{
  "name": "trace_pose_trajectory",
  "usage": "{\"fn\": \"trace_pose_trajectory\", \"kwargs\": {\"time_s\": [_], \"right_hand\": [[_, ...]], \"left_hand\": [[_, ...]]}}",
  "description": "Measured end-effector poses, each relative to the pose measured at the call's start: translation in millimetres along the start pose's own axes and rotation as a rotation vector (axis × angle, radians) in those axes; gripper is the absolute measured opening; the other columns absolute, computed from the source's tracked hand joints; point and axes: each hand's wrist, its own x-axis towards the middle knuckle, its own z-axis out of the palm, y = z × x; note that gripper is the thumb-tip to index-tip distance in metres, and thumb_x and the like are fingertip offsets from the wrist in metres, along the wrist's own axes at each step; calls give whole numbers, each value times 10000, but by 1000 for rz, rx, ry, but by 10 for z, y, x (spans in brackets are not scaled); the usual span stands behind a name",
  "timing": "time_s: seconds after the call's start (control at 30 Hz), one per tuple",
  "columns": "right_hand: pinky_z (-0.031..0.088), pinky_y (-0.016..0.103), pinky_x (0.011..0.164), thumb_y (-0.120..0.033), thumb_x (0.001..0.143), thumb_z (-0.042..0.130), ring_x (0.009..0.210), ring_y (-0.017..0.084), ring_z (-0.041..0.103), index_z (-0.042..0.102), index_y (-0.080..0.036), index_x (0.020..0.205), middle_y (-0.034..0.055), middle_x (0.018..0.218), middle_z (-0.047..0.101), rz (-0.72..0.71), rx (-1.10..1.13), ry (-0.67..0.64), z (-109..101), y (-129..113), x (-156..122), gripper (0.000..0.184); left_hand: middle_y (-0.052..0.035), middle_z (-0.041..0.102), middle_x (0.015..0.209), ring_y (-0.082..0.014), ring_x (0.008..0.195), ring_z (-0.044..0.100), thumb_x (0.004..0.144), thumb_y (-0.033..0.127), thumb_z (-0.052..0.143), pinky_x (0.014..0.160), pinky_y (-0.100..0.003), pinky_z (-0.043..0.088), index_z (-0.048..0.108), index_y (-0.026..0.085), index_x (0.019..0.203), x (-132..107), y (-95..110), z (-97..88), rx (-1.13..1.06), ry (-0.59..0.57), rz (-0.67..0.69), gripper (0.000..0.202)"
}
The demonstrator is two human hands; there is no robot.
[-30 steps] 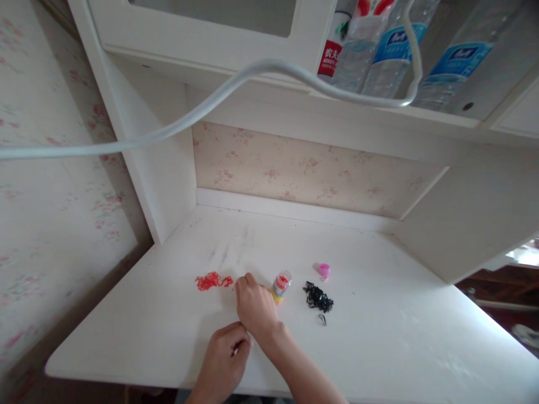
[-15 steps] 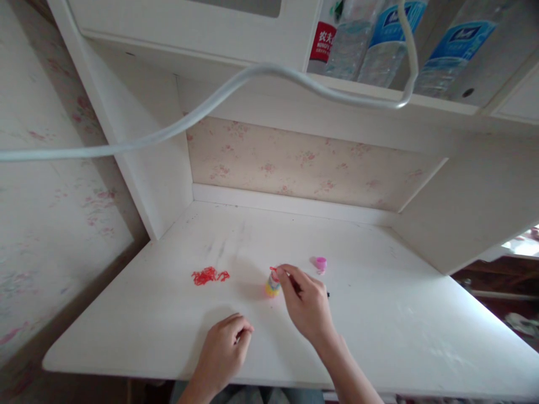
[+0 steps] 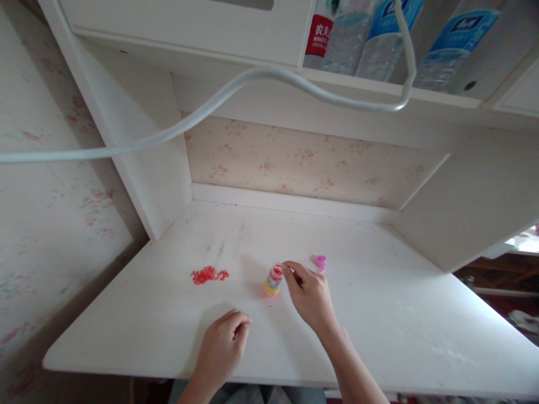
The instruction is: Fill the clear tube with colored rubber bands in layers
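Observation:
A small clear bottle (image 3: 273, 282) with a colourful label and yellow near its base stands upright on the white desk (image 3: 374, 314). Over its mouth, my right hand (image 3: 309, 294) pinches a thin red strand, apparently a rubber band (image 3: 279, 265), between thumb and forefinger. My left hand (image 3: 223, 342) rests closed near the desk's front edge; whatever its curled fingers hold is hidden. To the left of the bottle lies a tangled pile of thin red rubber bands (image 3: 206, 275). A pink cap (image 3: 320, 261) sits beyond my right hand.
A pale cable (image 3: 269, 73) crosses the upper view in front of the cabinet. Several plastic water bottles (image 3: 383, 50) stand on the shelf above. White side panels (image 3: 475, 207) bound the desk, and flowered wallpaper (image 3: 290, 160) covers the back.
My right hand has shifted slightly, uncovering more of the bottle's top. The red strand now lies across the mouth. My left hand is nearly still, and the view has moved a little.

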Motion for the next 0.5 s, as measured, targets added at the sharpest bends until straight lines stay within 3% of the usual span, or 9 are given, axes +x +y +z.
{"fn": "trace_pose_trajectory", "kwargs": {"time_s": [0.1,0.3,0.5], "right_hand": [[358,189,540,-369,932,467,533,95,536,716,-219,925,-15,638,641,8,21,-12,-17,29,-8,290],[353,188,525,-422,915,492,494,88,477,708,-200,882,-32,578,577,115,92,84,-71,116,-67,311],[351,210,515,-510,909,444,529,121,462,689,-190,894,-14,610,568,288,184,48,140,349,-258,404]], "left_hand": [[-3,671,778,-131,719,611,862,180,419,676,-218,435,649,217,805,1,7,-1,9,9,-11,240],[-4,687,794,-130,728,627,856,179,430,673,-219,452,662,218,811,9,15,8,6,19,-26,240],[-15,719,867,-141,765,656,862,212,441,683,-215,488,682,231,885,64,-26,-22,20,70,-23,243]]}}
